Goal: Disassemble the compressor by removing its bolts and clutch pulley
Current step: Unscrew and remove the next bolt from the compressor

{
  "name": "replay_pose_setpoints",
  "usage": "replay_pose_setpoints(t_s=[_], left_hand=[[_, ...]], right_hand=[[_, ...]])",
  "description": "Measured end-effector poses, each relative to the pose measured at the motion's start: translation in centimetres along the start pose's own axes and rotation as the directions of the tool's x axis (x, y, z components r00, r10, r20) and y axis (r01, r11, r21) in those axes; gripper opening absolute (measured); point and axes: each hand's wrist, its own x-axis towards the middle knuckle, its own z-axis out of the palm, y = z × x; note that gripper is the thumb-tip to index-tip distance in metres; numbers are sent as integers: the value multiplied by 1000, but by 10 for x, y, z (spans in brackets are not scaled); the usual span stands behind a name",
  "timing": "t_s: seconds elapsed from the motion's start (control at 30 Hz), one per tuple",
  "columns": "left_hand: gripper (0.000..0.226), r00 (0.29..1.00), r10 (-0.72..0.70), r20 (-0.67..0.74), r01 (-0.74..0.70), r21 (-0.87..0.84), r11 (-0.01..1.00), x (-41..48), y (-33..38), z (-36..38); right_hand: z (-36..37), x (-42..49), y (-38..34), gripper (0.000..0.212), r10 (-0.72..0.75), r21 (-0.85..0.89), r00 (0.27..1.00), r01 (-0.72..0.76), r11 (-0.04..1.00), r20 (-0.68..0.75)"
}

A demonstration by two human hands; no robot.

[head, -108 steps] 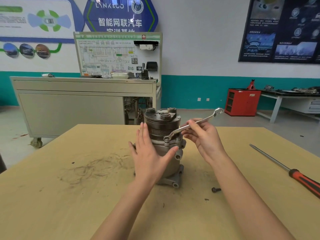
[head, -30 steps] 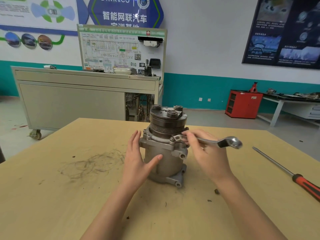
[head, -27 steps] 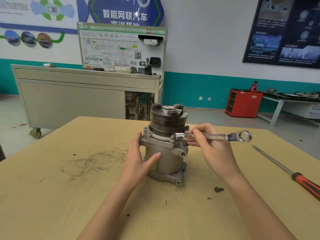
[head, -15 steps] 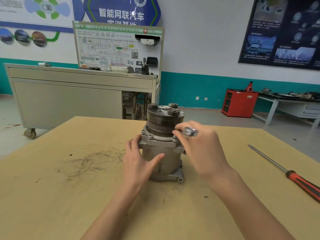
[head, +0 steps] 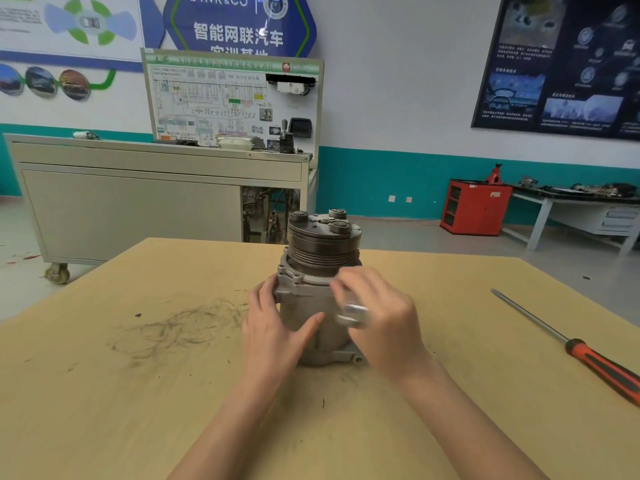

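Note:
The grey metal compressor (head: 311,306) stands upright in the middle of the wooden table (head: 104,393), its dark grooved clutch pulley (head: 323,247) on top. My left hand (head: 273,327) wraps the left side of the housing, thumb across the front. My right hand (head: 377,313) grips the silver wrench (head: 351,315), which is blurred and points towards me in front of the housing's right side. The wrench's far end and the bolt under it are hidden by my fingers.
A long screwdriver (head: 568,344) with a red and black handle lies on the table at the right. Dark scuff marks (head: 173,327) cover the wood left of the compressor. Behind the table stand a grey wheeled cabinet (head: 138,202) and a red cabinet (head: 474,206).
My right hand has swung the wrench round from pointing right to pointing towards me and lower, in front of the housing. My left hand has stayed on the compressor's left side.

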Motion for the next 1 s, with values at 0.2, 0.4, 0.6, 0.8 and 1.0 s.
replay_pose_setpoints(t_s=[0.2, 0.4, 0.6, 0.8, 1.0], left_hand=[[91, 1000, 14, 9, -14, 17, 1000, 0, 0, -1], [91, 1000, 10, 19, -11, 12, 1000, 0, 0, -1], [92, 1000, 13, 15, -14, 22, 1000, 0, -2, 0], [92, 1000, 14, 12, -14, 32, 999, 1, -3, 1], [91, 1000, 20, -2, -20, 39, 999, 1, -4, 2]], right_hand=[[-11, -4, 52, 24, 603, 825, 671, -563, 34, 432], [-7, 9, 73, 25, 574, 756, 533, -599, -263, 622], [-13, -2, 60, 22, 592, 790, 642, -613, 16, 487], [-16, 3, 36, 16, 550, 683, 786, -568, 459, 283], [-7, 5, 22, 15, 207, 294, 977, -185, 938, -44]])
